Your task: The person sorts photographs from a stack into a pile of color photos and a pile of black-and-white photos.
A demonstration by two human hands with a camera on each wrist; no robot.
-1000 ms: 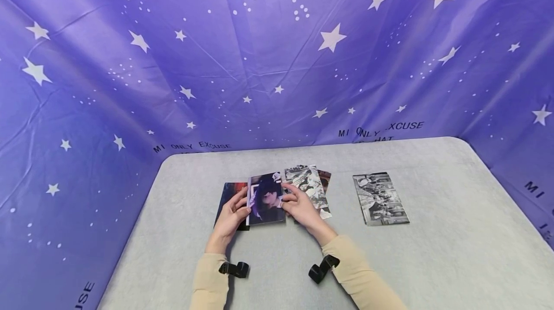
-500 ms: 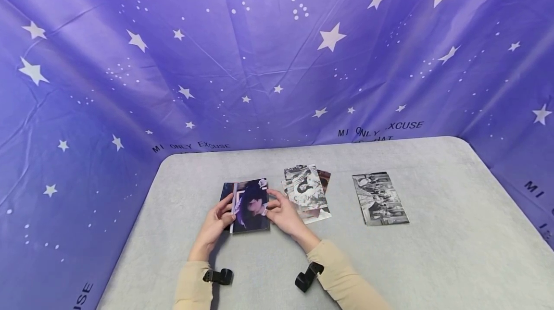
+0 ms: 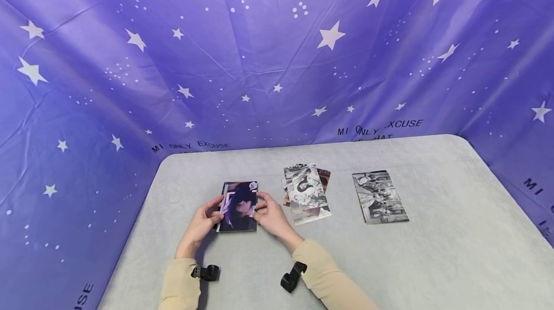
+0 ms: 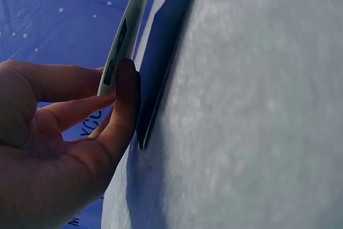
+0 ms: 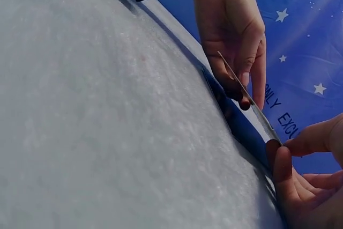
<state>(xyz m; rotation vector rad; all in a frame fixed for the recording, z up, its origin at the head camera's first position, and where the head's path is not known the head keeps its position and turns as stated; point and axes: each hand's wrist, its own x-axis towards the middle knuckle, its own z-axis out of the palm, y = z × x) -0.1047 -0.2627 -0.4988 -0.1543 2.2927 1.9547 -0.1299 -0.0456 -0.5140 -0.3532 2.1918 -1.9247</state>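
Observation:
A postcard-like picture [image 3: 237,221] with a dark purple image is held between both hands, just above the table. My left hand [image 3: 200,222] pinches its left edge between thumb and fingers. My right hand [image 3: 273,217] pinches the opposite edge. In the left wrist view the picture [image 4: 127,30] appears nearly edge-on and tilted, with a gap below it. Under it, a dark card [image 4: 163,52] lies on the table; from the head view it is almost fully covered. The right wrist view shows the same lower card [image 5: 244,132] beneath the held one.
Right of the hands lies an untidy pile of black-and-white and coloured pictures [image 3: 305,187]. Farther right is a black-and-white picture stack [image 3: 383,198]. The grey table [image 3: 450,252] meets a purple star-patterned curtain [image 3: 277,50] at its back and sides.
Both hands have carried the purple picture left from beside the loose pile, over the dark card, which it now covers. The pile on the right came into fuller view.

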